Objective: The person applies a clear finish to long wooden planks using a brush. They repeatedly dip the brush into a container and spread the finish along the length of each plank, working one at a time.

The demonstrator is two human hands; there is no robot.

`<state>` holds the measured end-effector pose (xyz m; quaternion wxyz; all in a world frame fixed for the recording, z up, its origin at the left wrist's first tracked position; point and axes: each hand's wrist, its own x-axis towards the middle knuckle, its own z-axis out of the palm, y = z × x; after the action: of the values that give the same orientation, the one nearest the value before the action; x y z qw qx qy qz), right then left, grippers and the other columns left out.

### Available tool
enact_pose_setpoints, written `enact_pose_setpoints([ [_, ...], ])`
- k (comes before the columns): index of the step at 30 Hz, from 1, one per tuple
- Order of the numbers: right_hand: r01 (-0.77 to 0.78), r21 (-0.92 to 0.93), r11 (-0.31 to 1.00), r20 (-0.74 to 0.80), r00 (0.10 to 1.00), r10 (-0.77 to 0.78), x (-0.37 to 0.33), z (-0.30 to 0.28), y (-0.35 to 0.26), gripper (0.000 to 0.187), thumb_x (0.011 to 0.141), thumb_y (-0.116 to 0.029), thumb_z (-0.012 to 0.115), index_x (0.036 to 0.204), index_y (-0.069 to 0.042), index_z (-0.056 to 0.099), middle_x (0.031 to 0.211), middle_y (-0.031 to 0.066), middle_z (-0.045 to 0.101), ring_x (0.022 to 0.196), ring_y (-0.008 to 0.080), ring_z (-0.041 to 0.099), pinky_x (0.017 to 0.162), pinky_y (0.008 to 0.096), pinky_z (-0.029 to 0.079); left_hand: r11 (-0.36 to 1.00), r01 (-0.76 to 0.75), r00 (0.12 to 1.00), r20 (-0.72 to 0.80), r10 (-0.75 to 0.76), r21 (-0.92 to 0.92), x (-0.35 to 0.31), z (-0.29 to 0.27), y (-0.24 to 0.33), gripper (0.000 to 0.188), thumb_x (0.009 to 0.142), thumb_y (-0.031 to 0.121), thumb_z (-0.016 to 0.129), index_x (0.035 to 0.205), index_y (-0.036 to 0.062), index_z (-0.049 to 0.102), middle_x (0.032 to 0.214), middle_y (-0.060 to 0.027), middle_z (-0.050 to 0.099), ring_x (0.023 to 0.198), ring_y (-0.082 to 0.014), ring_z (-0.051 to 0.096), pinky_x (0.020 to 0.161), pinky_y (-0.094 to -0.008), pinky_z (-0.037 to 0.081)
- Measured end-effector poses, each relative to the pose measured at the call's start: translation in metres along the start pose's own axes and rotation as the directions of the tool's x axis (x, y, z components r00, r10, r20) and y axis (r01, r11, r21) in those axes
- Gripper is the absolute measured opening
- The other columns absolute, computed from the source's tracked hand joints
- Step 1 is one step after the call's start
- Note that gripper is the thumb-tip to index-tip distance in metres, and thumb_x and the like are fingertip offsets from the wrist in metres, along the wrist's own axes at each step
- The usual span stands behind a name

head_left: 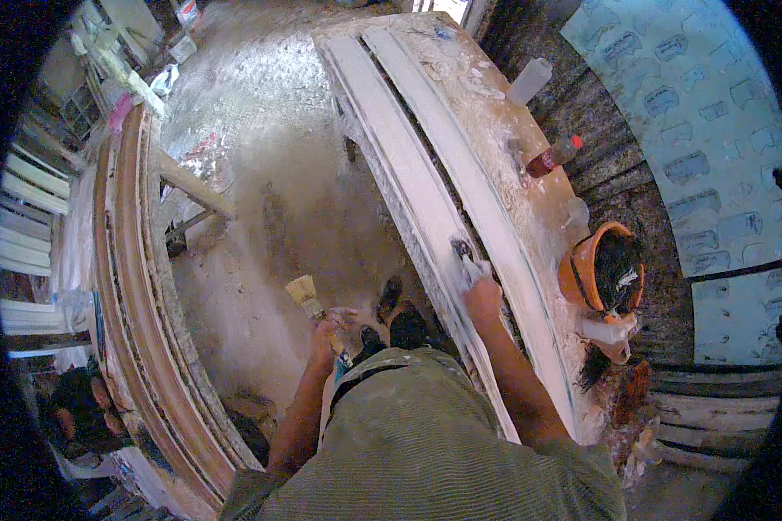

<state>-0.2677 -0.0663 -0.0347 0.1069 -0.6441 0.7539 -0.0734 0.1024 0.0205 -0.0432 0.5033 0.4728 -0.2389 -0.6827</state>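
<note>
My left hand is closed round a wide paintbrush with pale bristles, held over the floor in front of my body with the bristles pointing away from me. My right hand rests on the long white-coated strip of the bench to my right. Its fingers are closed and whitish round a small item with a dark end, too small to make out. A second white strip runs alongside, past a dark gap.
On the right bench stand an orange bucket with dark contents, a red-capped bottle and a translucent white container. A white jug lies nearer me. Long brown moulds line the left bench. Another person is at the lower left.
</note>
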Motion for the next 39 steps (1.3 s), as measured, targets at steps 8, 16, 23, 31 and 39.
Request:
enact_pose_setpoints([
  [8, 0.111, -0.115, 0.987, 0.112, 0.989, -0.098, 0.198, 0.013, -0.099, 0.024, 0.080, -0.019, 0.076, 0.097, -0.002, 0.072, 0.104, 0.0234, 0.070, 0.087, 0.0397, 0.072, 0.078, 0.0494, 0.059, 0.985, -0.092, 0.993, -0.056, 0.101, 0.146, 0.097, -0.012, 0.061, 0.026, 0.089, 0.029, 0.055, 0.082, 0.0043, 0.059, 0.119, -0.0186, 0.069, 0.109, -0.0309, 0.063, 0.102, -0.0444, 0.047],
  [16, 0.263, 0.088, 0.961, -0.104, 0.962, -0.254, 0.408, 0.012, -0.227, 0.021, 0.083, -0.019, 0.071, 0.096, -0.001, 0.070, 0.085, 0.0213, 0.070, 0.079, 0.0395, 0.071, 0.075, 0.0500, 0.059, 0.972, -0.083, 0.952, -0.270, 0.142, 0.219, 0.204, 0.018, 0.188, 0.027, 0.090, 0.030, 0.056, 0.087, 0.0046, 0.063, 0.116, -0.0187, 0.071, 0.105, -0.0303, 0.067, 0.099, -0.0443, 0.050],
  [23, 0.267, 0.033, 0.963, -0.080, 0.961, -0.264, 0.393, 0.041, -0.200, 0.025, 0.086, -0.019, 0.067, 0.105, -0.003, 0.070, 0.076, 0.0188, 0.069, 0.073, 0.0391, 0.070, 0.072, 0.0510, 0.058, 0.982, -0.136, 0.968, -0.195, 0.159, 0.129, 0.278, 0.008, 0.225, 0.027, 0.090, 0.028, 0.055, 0.089, 0.0019, 0.063, 0.115, -0.0196, 0.070, 0.105, -0.0326, 0.067, 0.100, -0.0454, 0.048],
  [31, 0.025, 0.060, 0.998, 0.161, 0.986, -0.034, 0.224, -0.023, -0.112, 0.078, 0.076, -0.015, 0.076, 0.150, -0.023, 0.052, 0.133, 0.0175, 0.060, 0.107, 0.0373, 0.067, 0.087, 0.0502, 0.057, 0.955, -0.005, 0.990, -0.134, 0.047, 0.298, 0.311, -0.010, 0.232, 0.029, 0.092, 0.027, 0.052, 0.094, 0.0006, 0.065, 0.110, -0.0196, 0.071, 0.106, -0.0319, 0.066, 0.099, -0.0422, 0.048],
  [39, 0.154, -0.036, 0.987, 0.254, 0.957, -0.140, 0.271, 0.007, -0.145, 0.076, 0.088, -0.028, 0.067, 0.159, -0.031, 0.038, 0.154, 0.0227, 0.046, 0.125, 0.0427, 0.060, 0.101, 0.0543, 0.054, 0.992, 0.045, 0.998, 0.031, -0.049, 0.119, 0.398, 0.002, 0.275, 0.022, 0.085, 0.020, 0.054, 0.086, -0.0003, 0.062, 0.111, -0.0224, 0.069, 0.111, -0.0330, 0.064, 0.105, -0.0443, 0.046],
])
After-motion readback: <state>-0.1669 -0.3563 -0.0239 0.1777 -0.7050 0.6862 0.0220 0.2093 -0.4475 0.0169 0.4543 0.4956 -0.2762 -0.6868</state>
